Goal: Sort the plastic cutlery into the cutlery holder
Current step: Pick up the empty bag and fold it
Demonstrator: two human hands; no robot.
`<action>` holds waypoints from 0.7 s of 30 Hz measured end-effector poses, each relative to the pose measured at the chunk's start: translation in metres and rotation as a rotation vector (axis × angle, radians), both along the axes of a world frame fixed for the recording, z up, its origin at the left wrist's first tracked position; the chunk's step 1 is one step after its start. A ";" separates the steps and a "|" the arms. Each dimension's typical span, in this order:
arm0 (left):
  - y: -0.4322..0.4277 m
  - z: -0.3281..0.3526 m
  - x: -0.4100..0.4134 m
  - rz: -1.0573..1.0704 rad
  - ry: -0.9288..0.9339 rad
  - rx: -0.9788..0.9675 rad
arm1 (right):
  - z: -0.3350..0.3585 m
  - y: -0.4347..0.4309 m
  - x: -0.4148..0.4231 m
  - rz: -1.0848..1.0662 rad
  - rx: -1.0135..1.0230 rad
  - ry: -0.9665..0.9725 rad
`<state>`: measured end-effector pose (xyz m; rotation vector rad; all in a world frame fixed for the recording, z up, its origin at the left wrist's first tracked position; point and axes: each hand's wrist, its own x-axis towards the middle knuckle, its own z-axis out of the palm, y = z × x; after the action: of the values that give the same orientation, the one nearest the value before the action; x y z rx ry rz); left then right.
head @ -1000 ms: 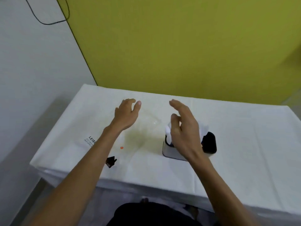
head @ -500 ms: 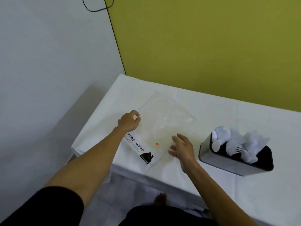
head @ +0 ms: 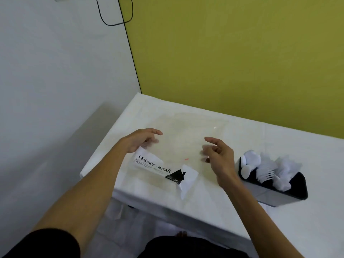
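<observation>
On the right side of the white-covered bench (head: 204, 211), the dark cutlery holder (head: 275, 196) is standing with white plastic spoons (head: 251, 159) and forks (head: 266, 173) sticking up out of it, just beside the right hand (head: 219, 157), which is hovering with fingers loosely curled, gripping nothing visible. Left of it a clear plastic bag (head: 186, 142) with a LEISURE WEAR label (head: 154, 165) is lying flat, and the left hand (head: 141, 139) is curling its fingers at the bag's left edge; blur is hiding whether they are pinching it

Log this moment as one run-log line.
left hand: at clear bag edge, grip unclear | right hand: over bag, grip unclear | cutlery holder: holds white cutlery, right of bag
</observation>
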<state>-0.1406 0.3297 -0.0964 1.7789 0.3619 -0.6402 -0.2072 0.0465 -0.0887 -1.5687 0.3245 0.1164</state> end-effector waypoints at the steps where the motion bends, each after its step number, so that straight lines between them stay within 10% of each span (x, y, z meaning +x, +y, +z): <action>1: 0.002 0.004 0.001 0.036 -0.029 -0.030 | 0.008 -0.005 0.002 0.000 0.025 -0.021; 7: 0.006 0.035 0.013 0.055 -0.186 -0.209 | 0.045 -0.026 0.008 0.151 -0.011 -0.154; 12: 0.004 0.064 0.014 -0.129 -0.323 0.040 | 0.062 -0.045 0.010 0.260 -0.319 -0.188; 16: -0.014 0.090 0.009 0.017 -0.531 0.149 | 0.071 -0.055 0.009 0.228 -0.616 -0.293; 21: -0.043 0.104 0.014 0.213 -0.731 0.096 | 0.076 -0.050 0.012 0.175 -0.502 -0.331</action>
<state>-0.1265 0.2867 0.0080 1.8979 0.0723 0.1958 -0.1948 -0.0036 -0.0123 -2.0762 -0.0540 -0.0991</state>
